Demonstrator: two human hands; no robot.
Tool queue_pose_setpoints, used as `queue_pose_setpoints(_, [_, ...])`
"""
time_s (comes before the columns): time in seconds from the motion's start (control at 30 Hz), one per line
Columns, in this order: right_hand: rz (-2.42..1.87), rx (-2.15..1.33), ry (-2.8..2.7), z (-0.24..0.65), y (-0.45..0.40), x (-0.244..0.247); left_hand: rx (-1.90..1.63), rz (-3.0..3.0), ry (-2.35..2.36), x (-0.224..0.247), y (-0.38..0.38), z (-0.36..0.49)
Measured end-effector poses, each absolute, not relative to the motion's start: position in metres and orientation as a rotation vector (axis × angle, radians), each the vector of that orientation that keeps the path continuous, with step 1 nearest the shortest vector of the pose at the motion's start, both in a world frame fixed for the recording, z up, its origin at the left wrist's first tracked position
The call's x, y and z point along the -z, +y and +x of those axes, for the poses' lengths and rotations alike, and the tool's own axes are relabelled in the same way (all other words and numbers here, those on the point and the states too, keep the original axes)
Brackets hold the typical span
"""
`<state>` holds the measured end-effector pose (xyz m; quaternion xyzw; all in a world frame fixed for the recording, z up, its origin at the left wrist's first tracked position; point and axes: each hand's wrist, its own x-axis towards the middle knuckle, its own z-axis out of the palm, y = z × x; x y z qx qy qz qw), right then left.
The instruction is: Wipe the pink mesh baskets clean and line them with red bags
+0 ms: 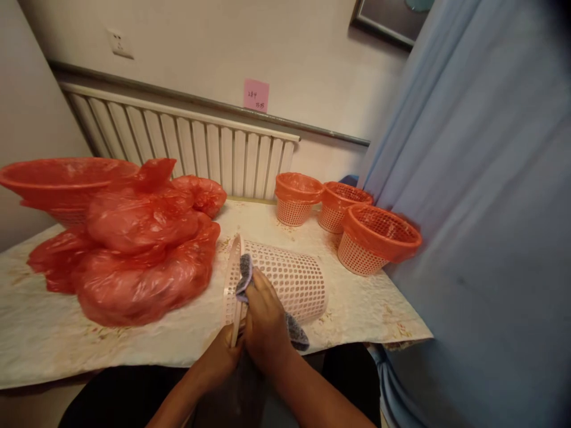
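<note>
A pale pink perforated plastic wastebasket [297,279] lies on its side on the covered table, its mouth turned to the left. My left hand [225,351] grips the near part of its rim. In my right hand [266,315] is a grey cloth [245,276], pressed against the rim higher up. A loose end of the cloth hangs out below that hand, on the right. The right palm is hidden, and part of the near rim is covered by my hands.
Several filled red plastic bags [143,255] are heaped at left beside a red-lined basket [71,178]. Three red-lined baskets, including a front one [363,252], stand at back right. A radiator [191,142] runs behind the table [187,336]. A blue curtain [482,208] hangs at right.
</note>
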<state>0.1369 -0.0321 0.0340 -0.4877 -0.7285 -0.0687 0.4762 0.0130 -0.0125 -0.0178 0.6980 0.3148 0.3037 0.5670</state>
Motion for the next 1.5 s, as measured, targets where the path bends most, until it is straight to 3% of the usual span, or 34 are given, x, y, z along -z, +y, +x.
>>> queue_pose_setpoints(0.27, [-1.301, 0.102, -1.768, 0.2, 0.005, -0.054, -0.706, 1.636, 0.784, 0.02, -0.009, 0.014])
queue_pose_setpoints(0.63, [-1.823, 0.175, -1.375, 0.319, -0.005, -0.006, -0.684, 1.598, 0.776, 0.014, -0.017, 0.008])
queue_pose_setpoints(1.0, [-1.819, 0.196, -1.274, 0.294, -0.024, 0.007, -0.924, 1.373, 0.881, -0.041, 0.001, 0.021])
queue_pose_setpoints(1.5, [-1.17, 0.071, -1.79, 0.129, -0.036, -0.038, -0.905, 1.449, 0.841, -0.024, 0.0, 0.02])
